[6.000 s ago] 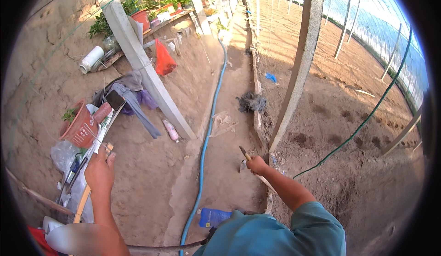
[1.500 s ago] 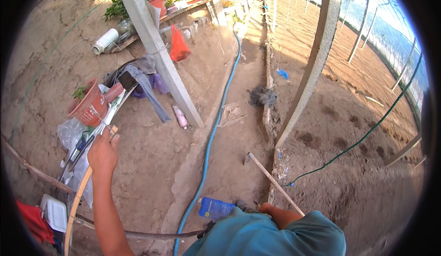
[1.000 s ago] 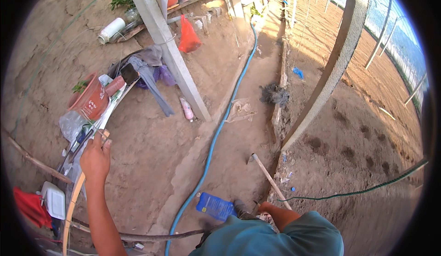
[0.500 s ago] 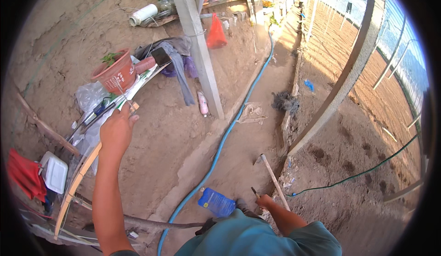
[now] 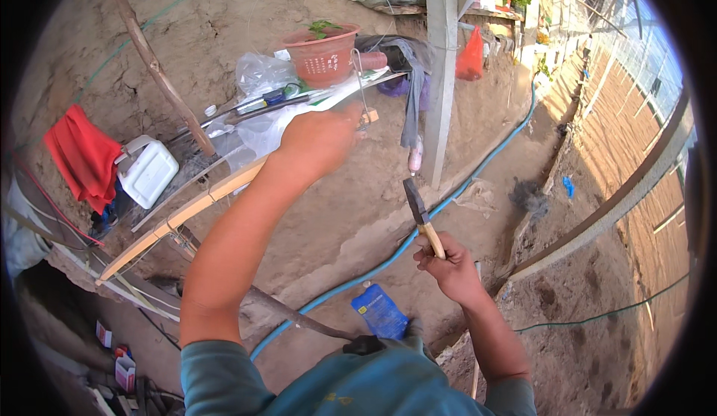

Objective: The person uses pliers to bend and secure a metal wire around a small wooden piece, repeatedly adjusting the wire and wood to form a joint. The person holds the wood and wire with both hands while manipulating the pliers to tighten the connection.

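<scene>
My right hand (image 5: 450,268) is closed round the wooden handle of a hammer (image 5: 424,222), its dark head raised in front of me. On the left, my left hand (image 5: 321,145) reaches forward to the end of a long wooden strip (image 5: 202,208), its fingers closed and slightly blurred. A thin bent metal wire (image 5: 359,76) rises from those fingers; exactly how they grip it is partly hidden. My forearm covers part of the strip. Just beyond this hand stands a terracotta-coloured flower pot (image 5: 321,57) with a small green plant.
A concrete post (image 5: 441,80) rises beyond the strip, with a pink bottle (image 5: 415,156) at its foot. A blue hose (image 5: 381,267) crosses the ground near a blue plastic container (image 5: 379,311). Red cloth (image 5: 81,154) and a white tub (image 5: 149,173) lie at left.
My right hand has lifted the hammer up and forward from low beside my body. My left hand stays at the strip's end. The view has turned left.
</scene>
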